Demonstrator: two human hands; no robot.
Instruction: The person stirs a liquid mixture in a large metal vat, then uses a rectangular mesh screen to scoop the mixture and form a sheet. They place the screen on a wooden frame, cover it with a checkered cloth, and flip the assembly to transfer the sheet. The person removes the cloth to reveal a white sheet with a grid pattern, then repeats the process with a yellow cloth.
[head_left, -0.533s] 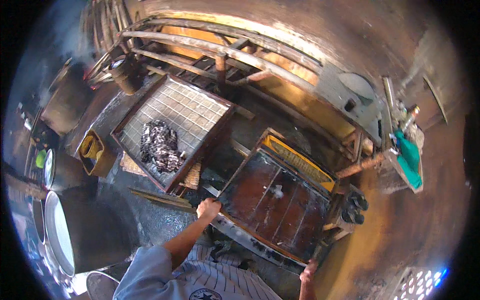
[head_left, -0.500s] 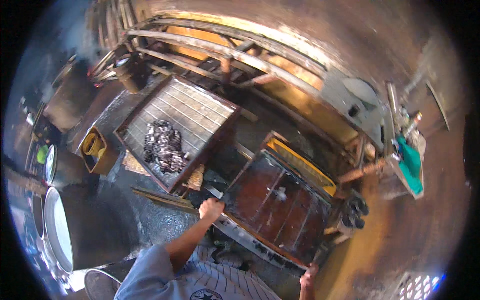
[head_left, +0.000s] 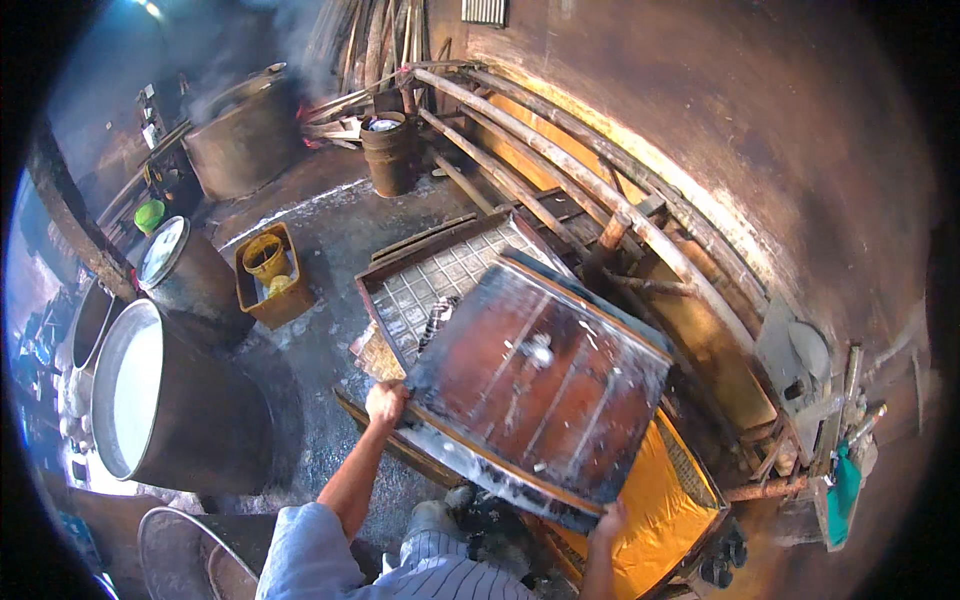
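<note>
A large reddish-brown wooden board (head_left: 540, 375), wet and streaked with white, is raised and tilted in front of me. My left hand (head_left: 386, 402) is closed on its near left corner. At the near right corner my right hand (head_left: 610, 522) grips the board, its fingers partly hidden. Beyond the board's far left side lies a shallow wooden frame with a gridded bed (head_left: 405, 300). A dark-and-light striped bundle (head_left: 437, 318) shows on that bed, mostly covered by the board. Below the board's right side, yellow cloth (head_left: 640, 510) is exposed in another wooden frame.
Large metal drums (head_left: 215, 400) stand at the left, beside a yellow square tub (head_left: 277, 275). A rusty bucket (head_left: 390, 160) is farther back. Wooden rails (head_left: 590, 190) run along the wall. An open round vessel (head_left: 190, 550) sits near my left side; the floor (head_left: 320, 240) looks wet.
Both hands have lifted the board off the yellow-cloth frame and moved it up and left, toward the gridded frame. The yellow cloth is now uncovered, and the striped bundle is mostly hidden.
</note>
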